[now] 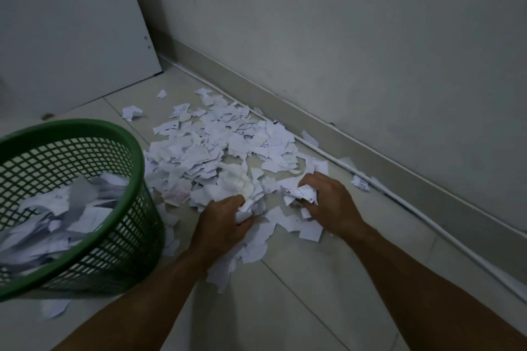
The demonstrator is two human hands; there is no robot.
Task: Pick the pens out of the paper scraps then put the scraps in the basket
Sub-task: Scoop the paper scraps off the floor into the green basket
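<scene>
**Both hands in the scraps, basket at my left**

My forearms reach in from the near edge of the tiled floor, and both hands are down in the pile. My left hand has its fingers curled round a crumpled wad of paper at the near side of the heap. My right hand is likewise curled, pinching a bunch of torn pieces between thumb and fingers, just beside the left hand with a small gap of littered floor between them.

The paper scraps spread from my hands away toward the far wall, thickest in the middle, with stray bits lying apart near the skirting board and a few toward the white panel that leans in the far left corner. Some pieces carry printed or handwritten lines, too small to read. I cannot make out any pen among them; the heap covers whatever lies beneath.

The green mesh basket stands at my left, tilted toward me, already partly filled with scraps. Its wall touches the left fringe of the pile. One loose scrap lies on the floor just in front of the basket. A white cable or trim strip runs along the foot of the wall on the right.
</scene>
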